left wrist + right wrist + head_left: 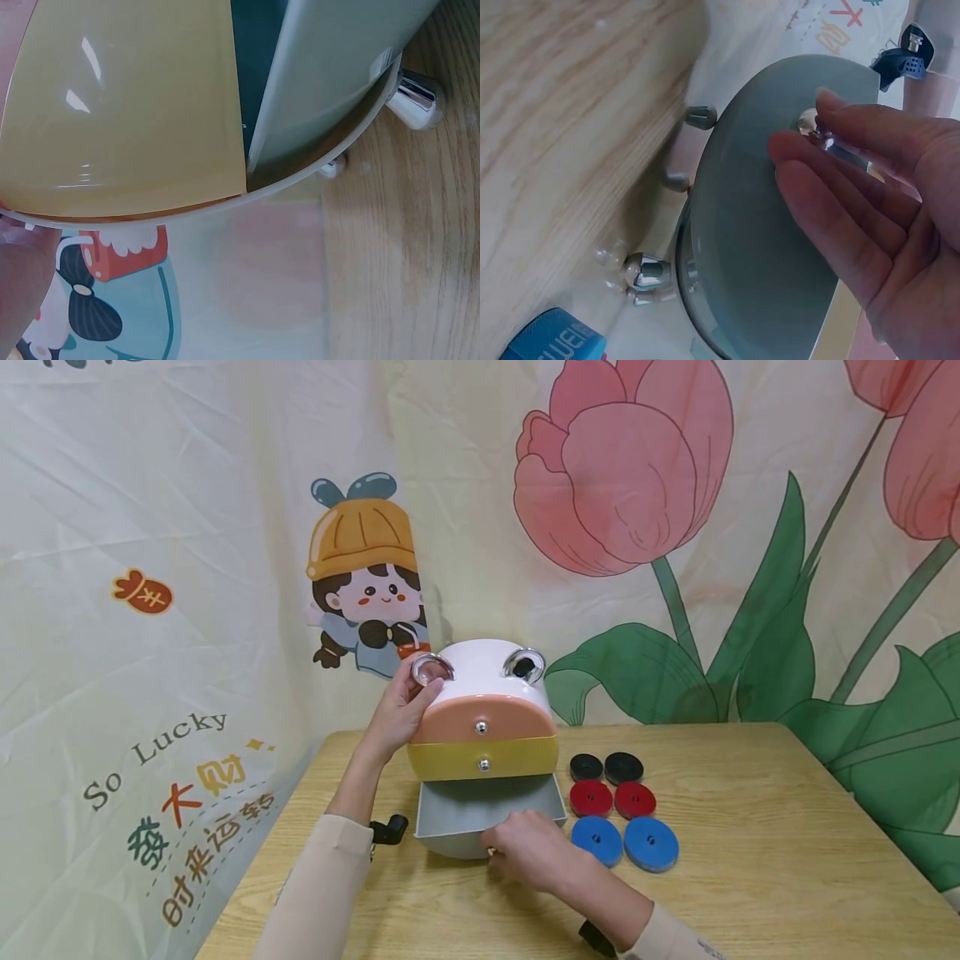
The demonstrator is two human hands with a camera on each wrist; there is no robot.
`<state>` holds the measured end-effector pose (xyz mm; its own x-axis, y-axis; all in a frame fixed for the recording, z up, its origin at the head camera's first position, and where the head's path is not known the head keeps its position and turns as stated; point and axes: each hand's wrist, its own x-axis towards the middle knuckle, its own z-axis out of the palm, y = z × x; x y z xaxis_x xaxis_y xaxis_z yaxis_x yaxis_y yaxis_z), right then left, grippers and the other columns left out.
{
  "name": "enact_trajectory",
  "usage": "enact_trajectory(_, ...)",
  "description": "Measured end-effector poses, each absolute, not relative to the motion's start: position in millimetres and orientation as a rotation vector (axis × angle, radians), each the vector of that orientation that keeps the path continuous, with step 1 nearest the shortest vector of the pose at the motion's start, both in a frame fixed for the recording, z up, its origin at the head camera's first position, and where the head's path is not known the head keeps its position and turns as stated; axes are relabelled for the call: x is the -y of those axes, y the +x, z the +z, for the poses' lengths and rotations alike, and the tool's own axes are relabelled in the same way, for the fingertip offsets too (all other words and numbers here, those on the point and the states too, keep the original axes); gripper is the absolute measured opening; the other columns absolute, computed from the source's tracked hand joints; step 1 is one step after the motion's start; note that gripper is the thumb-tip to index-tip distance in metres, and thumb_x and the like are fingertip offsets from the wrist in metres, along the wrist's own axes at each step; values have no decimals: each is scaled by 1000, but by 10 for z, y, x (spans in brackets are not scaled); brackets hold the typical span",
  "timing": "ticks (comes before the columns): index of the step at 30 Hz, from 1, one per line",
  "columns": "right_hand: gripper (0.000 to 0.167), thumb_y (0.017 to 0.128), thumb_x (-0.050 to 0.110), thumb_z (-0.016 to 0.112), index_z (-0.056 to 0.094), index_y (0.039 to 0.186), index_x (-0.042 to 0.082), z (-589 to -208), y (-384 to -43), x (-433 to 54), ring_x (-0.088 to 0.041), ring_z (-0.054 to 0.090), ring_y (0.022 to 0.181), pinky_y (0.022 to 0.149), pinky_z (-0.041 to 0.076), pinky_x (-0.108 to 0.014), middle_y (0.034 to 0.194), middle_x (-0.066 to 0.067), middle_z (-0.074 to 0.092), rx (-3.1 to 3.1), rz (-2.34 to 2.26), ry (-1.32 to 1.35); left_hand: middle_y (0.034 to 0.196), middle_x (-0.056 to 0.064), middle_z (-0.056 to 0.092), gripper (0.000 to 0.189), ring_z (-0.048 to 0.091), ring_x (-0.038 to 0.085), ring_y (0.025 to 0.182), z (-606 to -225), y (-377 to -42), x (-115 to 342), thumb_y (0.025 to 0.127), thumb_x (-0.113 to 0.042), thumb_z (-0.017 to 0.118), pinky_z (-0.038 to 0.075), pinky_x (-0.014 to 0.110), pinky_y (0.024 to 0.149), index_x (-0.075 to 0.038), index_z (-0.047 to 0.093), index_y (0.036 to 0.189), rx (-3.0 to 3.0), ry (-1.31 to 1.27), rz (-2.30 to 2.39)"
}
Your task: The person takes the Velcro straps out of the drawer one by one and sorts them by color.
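Observation:
A small frog-faced drawer cabinet (483, 672) stands on the table, white on top with two silver ring eyes. My left hand (397, 717) holds its upper left side, the thumb beside the left ring eye (433, 669). Under the top are an orange drawer (450, 720) and a yellow drawer (442, 762), both pushed in. The grey bottom drawer (450, 845) is pulled out, and its visible inside holds nothing. My right hand (528, 847) pinches the drawer's silver knob (807, 121) between thumb and fingers.
Right of the cabinet lie pairs of round discs with centre holes: black (624, 767), red (588, 798) and blue (651, 852). The wooden table (750, 827) extends to the right. A printed cloth (480, 527) hangs close behind the cabinet.

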<state>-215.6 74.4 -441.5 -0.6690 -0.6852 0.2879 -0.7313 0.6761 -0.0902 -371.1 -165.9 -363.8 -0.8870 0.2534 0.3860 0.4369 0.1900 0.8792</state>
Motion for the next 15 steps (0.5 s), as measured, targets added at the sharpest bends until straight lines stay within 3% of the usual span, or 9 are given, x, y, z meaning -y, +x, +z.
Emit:
enact_trajectory(7, 18, 88, 5, 78, 75, 82, 22, -4449, -2221, -773, 2, 50, 60, 58, 42, -13, 73, 12, 70, 2657, 513, 1194, 140, 8, 60, 65, 59, 21, 122, -3636, -3717, 1660, 102, -42, 65, 52, 21, 98, -23, 36, 157, 2293, -673, -1785)
enact_trajectory(15, 13, 91, 9, 79, 77, 84, 20, -4513, -2293, -782, 0, 50, 61, 60, 42, -14, 72, 13, 68, 2604, 524, 1191, 142, 8, 59, 67, 59, 22, 122, -3638, -3710, 1658, 102, -43, 65, 53, 22, 98, -22, 34, 158, 2303, -669, -1773)
